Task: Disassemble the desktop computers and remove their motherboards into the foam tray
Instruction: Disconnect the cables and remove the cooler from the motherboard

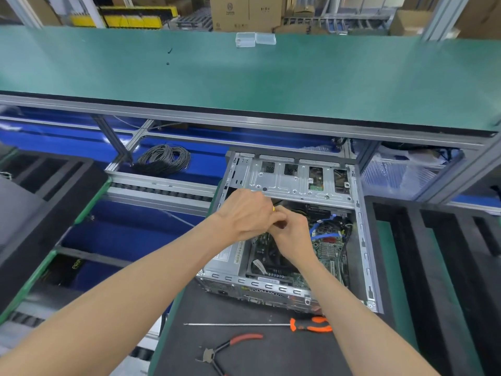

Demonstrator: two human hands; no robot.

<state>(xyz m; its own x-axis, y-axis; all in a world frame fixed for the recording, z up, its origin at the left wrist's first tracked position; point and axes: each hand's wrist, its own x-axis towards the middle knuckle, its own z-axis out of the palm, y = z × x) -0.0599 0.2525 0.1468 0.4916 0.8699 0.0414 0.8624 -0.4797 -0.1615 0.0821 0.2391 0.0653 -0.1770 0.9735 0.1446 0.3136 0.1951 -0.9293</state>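
Desktop computer (292, 234) lies w/ side panel off on the dark mat (244, 348) of the bench; it's the landmark here. Motherboard (325, 251) sits inside it, in the chassis's right half, blue cables (322, 234) looped over its upper part. Silver power supply (230, 256) fills the inner left corner. Drive cage (295, 177) spans the far end of the case.

Both hands meet over the case interior, just below the drive cage. Left hand (244, 215) grip is clenched, fingers curled around sth w/ a yellow bit showing at the knuckles; can't tell what it is. Right hand (292, 234) has fingers curled at the same spot, touching the left; can't tell what its grip holds.

In front of the case: orange-handled screwdriver (309, 324) lying flat, red-handled pliers (230, 348) nearer the viewer. Black foam tray (433, 253) right of the case. Coil of black wire (165, 158) beyond the case's far-left corner.
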